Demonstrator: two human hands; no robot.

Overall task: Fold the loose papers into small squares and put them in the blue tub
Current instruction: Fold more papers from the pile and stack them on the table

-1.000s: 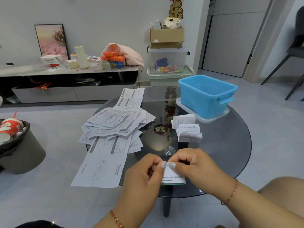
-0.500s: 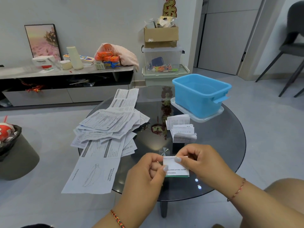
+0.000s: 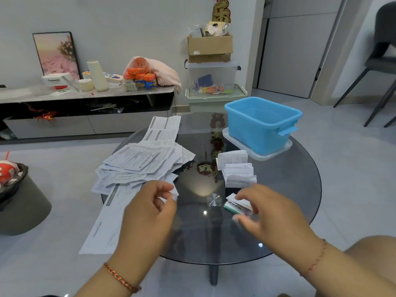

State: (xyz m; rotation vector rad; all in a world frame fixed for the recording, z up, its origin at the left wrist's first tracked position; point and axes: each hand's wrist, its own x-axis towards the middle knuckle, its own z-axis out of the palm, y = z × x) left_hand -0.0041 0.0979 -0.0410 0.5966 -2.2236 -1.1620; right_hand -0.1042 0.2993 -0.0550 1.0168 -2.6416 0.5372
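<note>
On the round glass table (image 3: 295, 202) a heap of loose printed papers (image 3: 139, 159) covers the left side, and one long sheet (image 3: 107, 224) hangs over the near edge. Far right stands the blue tub (image 3: 261, 125), with a small stack of folded papers (image 3: 235, 168) in front of it. My right hand (image 3: 270, 215) curls over a small folded paper (image 3: 236, 205) just above the glass, fingertips on its far edge and thumb at its near edge. My left hand (image 3: 150, 211) hovers by the heap's near corner, fingers loosely curled and holding nothing.
The tub sits on a clear plastic lid (image 3: 280, 150). A dark round stool (image 3: 23, 202) with a basket on it is at the left. Behind the table are a low cabinet (image 3: 85, 123) and stacked storage boxes (image 3: 212, 82). A chair (image 3: 381, 61) stands far right.
Both hands were pinching the folded paper together at the table's near edge. They have since parted: the left let go and moved toward the heap, the right carried the paper toward the folded stack.
</note>
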